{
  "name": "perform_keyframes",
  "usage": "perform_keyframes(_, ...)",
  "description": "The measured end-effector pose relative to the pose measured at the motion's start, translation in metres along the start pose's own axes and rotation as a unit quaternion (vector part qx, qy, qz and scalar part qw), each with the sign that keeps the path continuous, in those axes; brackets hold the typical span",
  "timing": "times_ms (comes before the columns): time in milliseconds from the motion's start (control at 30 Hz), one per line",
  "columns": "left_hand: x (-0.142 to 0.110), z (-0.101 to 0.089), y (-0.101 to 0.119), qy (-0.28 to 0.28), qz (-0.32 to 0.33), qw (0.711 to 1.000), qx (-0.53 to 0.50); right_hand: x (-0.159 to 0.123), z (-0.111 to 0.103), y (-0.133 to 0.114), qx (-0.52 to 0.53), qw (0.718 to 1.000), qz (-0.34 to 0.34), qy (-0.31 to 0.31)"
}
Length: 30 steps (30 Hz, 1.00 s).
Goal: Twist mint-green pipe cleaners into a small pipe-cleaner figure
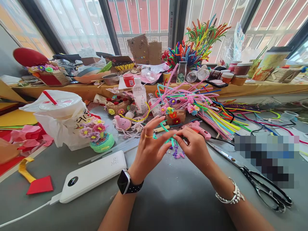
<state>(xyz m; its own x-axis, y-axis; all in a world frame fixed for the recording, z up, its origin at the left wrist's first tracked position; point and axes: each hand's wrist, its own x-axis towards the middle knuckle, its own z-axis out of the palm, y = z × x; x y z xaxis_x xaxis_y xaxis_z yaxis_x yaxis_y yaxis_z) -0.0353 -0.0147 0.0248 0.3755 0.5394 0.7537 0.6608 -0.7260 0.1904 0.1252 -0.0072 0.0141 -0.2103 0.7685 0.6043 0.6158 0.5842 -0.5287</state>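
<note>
A mint-green pipe cleaner [164,127] is bent between my two hands, above the middle of the grey table. My left hand [150,146] has its thumb and index finger on it, with the other fingers raised. Opposite, my right hand [193,144] pinches it between thumb and fingertips. Part of the pipe cleaner is hidden by the fingers. Small purple and pink fuzzy bits [177,153] lie on the table just below. Behind the right hand rests a pink glue gun [198,129]; clear glue sticks [115,148] lie left of my left hand.
Black-handled scissors [250,176] lie beside my right forearm. A white power bank [93,176] with its cable is on the left, near a green pot of fuzzy flowers [102,142] and a bagged drink cup [60,112]. Loose pipe cleaners [211,115] pile up behind, beside a plastic bottle [139,96].
</note>
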Motion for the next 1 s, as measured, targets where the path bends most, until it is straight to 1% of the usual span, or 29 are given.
perform_keyframes(100, 0.001, -0.002, -0.001, -0.012, 0.014, 1.000, -0.008, 0.000, -0.001, 0.000, -0.008, 1.000, -0.014, -0.022)
perform_keyframes(333, 0.003, -0.006, -0.002, -0.024, -0.051, 0.997, -0.051, -0.001, -0.002, 0.000, -0.025, 0.994, -0.069, -0.086)
perform_keyframes(500, 0.002, -0.006, -0.003, -0.024, -0.050, 0.998, -0.035, -0.002, -0.004, -0.001, -0.071, 0.985, -0.105, -0.114)
perform_keyframes(600, 0.003, -0.006, -0.005, -0.026, -0.076, 0.995, -0.050, -0.002, -0.005, 0.001, -0.088, 0.981, -0.123, -0.124)
perform_keyframes(700, 0.004, -0.007, -0.008, -0.040, -0.135, 0.984, -0.112, -0.003, -0.004, 0.003, -0.102, 0.976, -0.136, -0.132)
perform_keyframes(800, 0.005, -0.008, -0.012, -0.062, -0.189, 0.962, -0.185, -0.003, -0.004, 0.006, -0.118, 0.972, -0.153, -0.133)
perform_keyframes(900, 0.005, -0.009, -0.015, -0.063, -0.217, 0.947, -0.229, -0.003, -0.004, 0.005, -0.116, 0.972, -0.161, -0.122)
perform_keyframes(1000, 0.004, -0.010, -0.016, -0.053, -0.234, 0.937, -0.254, -0.003, -0.004, 0.002, -0.100, 0.976, -0.153, -0.117)
